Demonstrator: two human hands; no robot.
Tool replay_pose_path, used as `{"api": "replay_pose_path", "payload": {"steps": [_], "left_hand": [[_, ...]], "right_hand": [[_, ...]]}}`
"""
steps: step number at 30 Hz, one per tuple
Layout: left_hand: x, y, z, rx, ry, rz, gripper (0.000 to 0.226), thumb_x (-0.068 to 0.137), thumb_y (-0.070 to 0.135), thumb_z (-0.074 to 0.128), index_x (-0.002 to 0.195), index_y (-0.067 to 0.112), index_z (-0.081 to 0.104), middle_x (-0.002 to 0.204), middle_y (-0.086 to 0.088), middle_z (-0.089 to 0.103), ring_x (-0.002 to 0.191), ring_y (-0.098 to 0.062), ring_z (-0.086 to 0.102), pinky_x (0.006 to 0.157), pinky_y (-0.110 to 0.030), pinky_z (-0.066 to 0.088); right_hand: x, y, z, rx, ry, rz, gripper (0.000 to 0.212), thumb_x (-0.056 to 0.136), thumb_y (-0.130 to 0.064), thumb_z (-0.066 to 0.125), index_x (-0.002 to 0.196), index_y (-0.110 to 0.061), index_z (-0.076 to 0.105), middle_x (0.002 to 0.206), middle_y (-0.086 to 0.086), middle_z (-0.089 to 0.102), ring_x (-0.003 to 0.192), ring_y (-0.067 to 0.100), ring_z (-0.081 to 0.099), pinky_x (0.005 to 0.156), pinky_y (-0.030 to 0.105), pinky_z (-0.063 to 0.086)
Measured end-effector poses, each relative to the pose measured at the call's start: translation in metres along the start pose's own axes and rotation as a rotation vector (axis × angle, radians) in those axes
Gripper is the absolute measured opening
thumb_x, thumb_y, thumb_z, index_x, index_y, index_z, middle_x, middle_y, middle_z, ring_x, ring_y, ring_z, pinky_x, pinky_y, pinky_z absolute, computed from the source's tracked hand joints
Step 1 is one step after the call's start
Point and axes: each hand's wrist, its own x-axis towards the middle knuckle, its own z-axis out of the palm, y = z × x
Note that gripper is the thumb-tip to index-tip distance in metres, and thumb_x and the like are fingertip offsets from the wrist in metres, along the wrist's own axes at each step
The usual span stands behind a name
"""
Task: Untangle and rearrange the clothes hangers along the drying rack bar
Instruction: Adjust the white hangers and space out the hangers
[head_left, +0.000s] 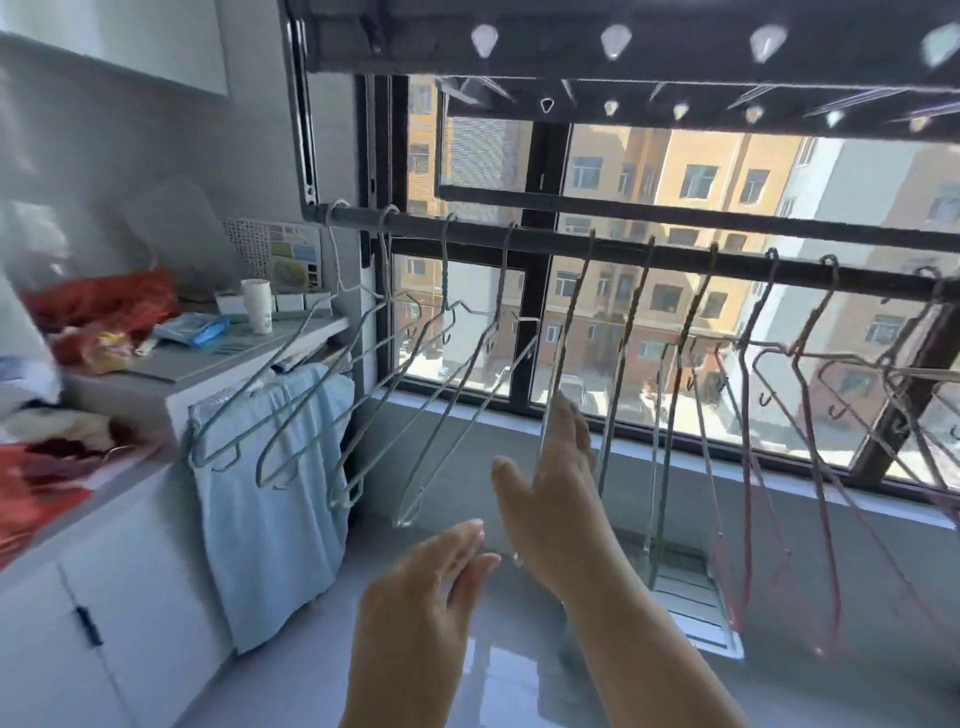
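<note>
The drying rack bar (571, 244) holds the grey hangers (503, 280) spaced out at left; the pink hangers (813, 306) at right look crossed, so half remains; my right grip (558, 483), fingers straight, touches one wire; my left grip (441, 582) hangs slack, empty.

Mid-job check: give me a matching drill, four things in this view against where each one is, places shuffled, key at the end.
Things
1. white cup
2. light blue cloth
3. red hangers
4. right hand

Places
A. hung on the right part of the bar
B. standing on the counter at left
C. raised against a silver hanger near mid-bar
D. hanging down at the counter's end

Pairs: 1-B, 2-D, 3-A, 4-C
</note>
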Motion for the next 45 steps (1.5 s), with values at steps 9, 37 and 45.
{"api": "replay_pose_path", "payload": {"steps": [9, 37, 45], "left_hand": [[0.016, -0.006, -0.027, 0.186, -0.075, -0.173, 0.044, 0.081, 0.018, 0.064, 0.123, 0.013, 0.053, 0.111, 0.0, 0.062, 0.097, -0.01, 0.058, 0.083, -0.012, 0.036], [0.053, -0.054, -0.006, -0.341, -0.439, -0.165, 0.02, 0.077, 0.009, 0.069, 0.094, 0.02, 0.071, 0.064, 0.032, 0.063, 0.071, 0.009, 0.063, 0.072, -0.004, 0.046], [0.055, -0.056, -0.037, -0.23, -0.477, -0.028, 0.049, 0.068, 0.04, 0.071, 0.114, 0.034, 0.057, 0.107, 0.033, 0.05, 0.097, 0.016, 0.055, 0.09, -0.003, 0.038]], "right_hand": [[0.002, -0.004, 0.029, 0.132, -0.201, 0.093, 0.059, 0.094, -0.019, 0.044, 0.146, -0.024, 0.016, 0.15, 0.003, 0.028, 0.102, 0.012, 0.05, 0.059, 0.013, 0.043], [0.037, -0.003, 0.053, 0.721, 0.233, 0.229, 0.039, 0.089, 0.01, 0.044, 0.122, -0.01, 0.048, 0.098, 0.009, 0.062, 0.08, 0.017, 0.066, 0.073, 0.025, 0.056], [0.034, -0.011, 0.06, 0.166, 0.372, 0.174, 0.055, 0.091, -0.013, 0.05, 0.142, -0.015, 0.028, 0.144, 0.0, 0.036, 0.132, 0.017, 0.036, 0.108, 0.027, 0.029]]}}
